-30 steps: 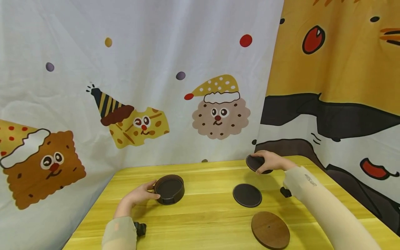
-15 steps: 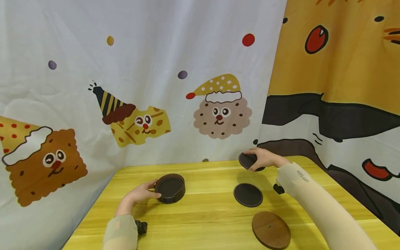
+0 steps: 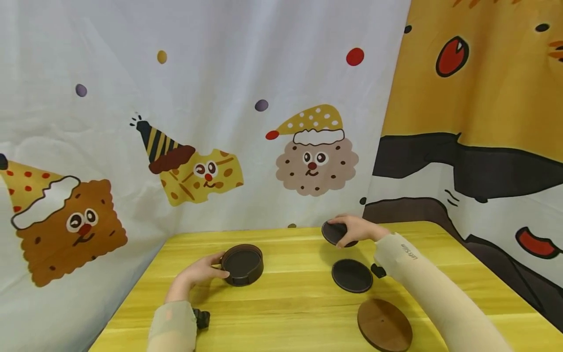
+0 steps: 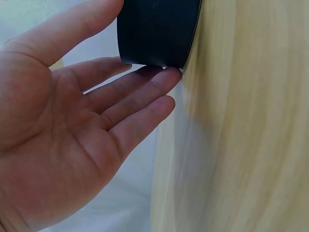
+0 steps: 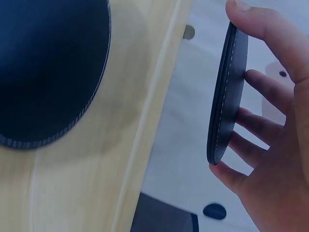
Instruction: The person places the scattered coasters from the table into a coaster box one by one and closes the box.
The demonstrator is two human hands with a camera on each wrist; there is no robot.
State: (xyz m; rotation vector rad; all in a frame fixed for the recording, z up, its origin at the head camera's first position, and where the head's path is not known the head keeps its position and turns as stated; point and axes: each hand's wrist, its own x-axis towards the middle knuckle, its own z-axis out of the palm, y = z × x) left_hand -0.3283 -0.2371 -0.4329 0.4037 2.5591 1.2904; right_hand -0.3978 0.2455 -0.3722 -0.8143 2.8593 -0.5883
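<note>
A round dark coaster holder [image 3: 242,265] with a notch in its front wall stands on the table. My left hand [image 3: 203,272] grips its left side, thumb and fingertips against the outer wall [image 4: 157,34]. My right hand [image 3: 357,230] holds a round black stitched coaster [image 3: 335,231] by its rim, raised and tilted above the table at the back. In the right wrist view the held coaster [image 5: 227,96] stands edge-on, and its rim looks layered; whether it is more than one cannot be told. Below that hand lies another black coaster [image 3: 352,275], flat.
A brown wooden disc [image 3: 384,324] with a small centre mark lies at the table's front right, near my right forearm. The yellow wood-grain table [image 3: 281,313] ends at the back against a cartoon-printed curtain [image 3: 211,58].
My right hand has carried the coaster leftward along the back of the table. The left hand stays at the coaster holder. The whole view has shifted slightly.
</note>
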